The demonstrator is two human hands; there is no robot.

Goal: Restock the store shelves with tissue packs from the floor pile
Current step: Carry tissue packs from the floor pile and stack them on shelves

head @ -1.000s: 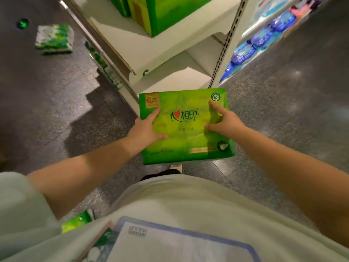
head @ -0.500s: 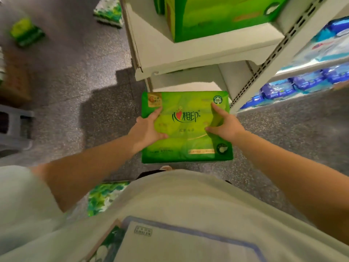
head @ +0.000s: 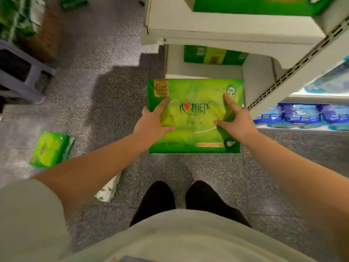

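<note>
While fingers grip: left hand (head: 151,123) and right hand (head: 236,121) clamp the tissue pack (head: 194,118), thumbs on top.
Pack's place: midair, before the bottom shelf (head: 204,70).
Done: green packs (head: 215,54) already shelved.
Left: floor pack (head: 50,149) waits.

Dim, greenish store light from overhead. Stepped dark shadow on the speckled floor (head: 117,103) left of the white shelf (head: 226,29). Corners smeared and soft; wide-angle bend curves the perforated upright (head: 294,72). Centre fairly sharp.
</note>
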